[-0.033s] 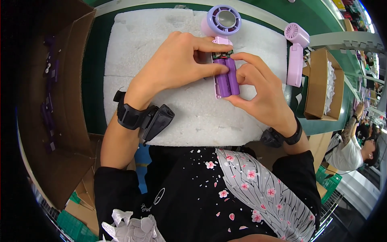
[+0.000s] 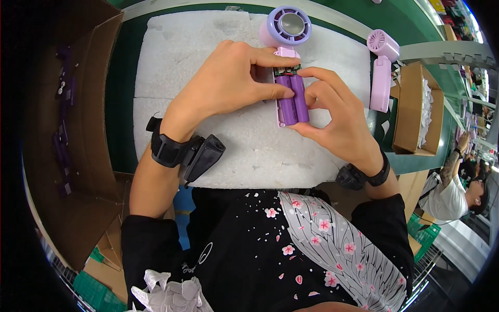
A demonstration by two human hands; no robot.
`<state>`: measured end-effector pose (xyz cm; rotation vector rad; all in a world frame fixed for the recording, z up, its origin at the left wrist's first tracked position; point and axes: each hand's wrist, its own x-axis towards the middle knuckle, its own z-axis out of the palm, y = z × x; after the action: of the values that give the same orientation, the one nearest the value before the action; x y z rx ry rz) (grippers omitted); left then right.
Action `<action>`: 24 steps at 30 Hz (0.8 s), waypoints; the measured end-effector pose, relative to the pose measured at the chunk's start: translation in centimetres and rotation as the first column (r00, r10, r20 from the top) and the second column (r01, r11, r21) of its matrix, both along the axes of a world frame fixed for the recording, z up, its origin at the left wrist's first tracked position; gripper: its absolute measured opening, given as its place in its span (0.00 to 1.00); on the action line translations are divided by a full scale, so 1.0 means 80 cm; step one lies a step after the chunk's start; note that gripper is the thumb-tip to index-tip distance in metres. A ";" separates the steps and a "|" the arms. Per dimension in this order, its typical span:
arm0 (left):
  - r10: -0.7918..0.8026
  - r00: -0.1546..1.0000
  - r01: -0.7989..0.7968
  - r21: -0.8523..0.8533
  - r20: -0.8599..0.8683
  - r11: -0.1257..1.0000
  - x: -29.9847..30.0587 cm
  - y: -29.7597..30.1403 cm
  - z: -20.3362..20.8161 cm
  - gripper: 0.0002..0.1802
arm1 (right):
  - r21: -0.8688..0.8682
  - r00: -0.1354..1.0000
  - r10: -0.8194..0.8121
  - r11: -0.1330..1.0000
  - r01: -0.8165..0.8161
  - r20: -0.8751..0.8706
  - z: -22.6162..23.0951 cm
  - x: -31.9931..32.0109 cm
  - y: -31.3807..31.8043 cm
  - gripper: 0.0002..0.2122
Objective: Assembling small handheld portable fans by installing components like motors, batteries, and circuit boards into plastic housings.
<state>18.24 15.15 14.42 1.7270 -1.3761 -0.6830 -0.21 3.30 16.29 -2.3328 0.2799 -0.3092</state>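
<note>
A handheld fan (image 2: 281, 110) lies on the white foam board with its handle opened. Its round lilac head (image 2: 270, 34), with a silver centre disc, points away from me. Two purple cylindrical batteries (image 2: 297, 106) lie side by side in the handle, below a small green circuit board (image 2: 295, 69). My left hand (image 2: 223, 83) is closed over the handle from the left, fingers near the board and thumb on the batteries. From the right, my right hand (image 2: 338, 112) grips with a fingertip by the batteries' upper end and the thumb at their lower end.
The foam board (image 2: 171, 67) covers the green bench. At right stand another pink-lilac fan (image 2: 381, 83) and a cardboard box (image 2: 408, 112) of white pieces. A large cardboard box (image 2: 96, 114) with purple batteries is at left. Another person (image 2: 447, 195) is at far right.
My left thumb has slid very slightly toward the near end on the batteries. Both hands and the fan otherwise stay in place.
</note>
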 end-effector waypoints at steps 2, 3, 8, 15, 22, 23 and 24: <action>0.000 1.000 0.000 -0.006 -0.014 1.000 0.000 -0.002 0.003 0.22 | -0.073 1.000 0.023 0.997 -0.021 0.017 -0.002 -0.003 0.001 0.18; 0.009 0.999 -0.008 0.033 -0.034 0.999 0.000 -0.002 0.005 0.23 | -0.146 0.998 0.048 0.988 -0.042 0.035 -0.004 -0.004 0.001 0.19; 0.043 0.996 -0.036 0.100 -0.075 0.994 0.002 -0.002 0.002 0.25 | -0.141 0.995 0.060 0.989 -0.049 0.076 -0.014 -0.001 0.001 0.21; 0.056 0.985 -0.042 0.087 -0.161 0.995 0.006 -0.003 -0.005 0.26 | -0.034 0.996 -0.005 0.999 0.008 0.090 -0.013 0.014 0.003 0.18; 0.011 0.992 -0.008 0.019 -0.126 1.000 -0.001 0.003 -0.006 0.27 | -0.081 0.968 0.055 0.996 -0.036 0.246 -0.046 0.025 -0.018 0.14; -0.008 0.994 0.015 0.063 -0.110 0.998 -0.002 0.003 -0.003 0.28 | -0.107 0.958 0.076 0.993 -0.048 0.275 -0.051 0.025 -0.018 0.14; -0.026 0.995 0.036 0.108 -0.096 0.994 -0.003 0.002 -0.001 0.28 | -0.134 0.948 0.099 0.989 -0.061 0.302 -0.054 0.024 -0.020 0.13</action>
<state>17.98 15.30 14.37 1.7381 -1.3241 -0.8610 1.72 1.69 12.00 -2.3650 0.0120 -0.6587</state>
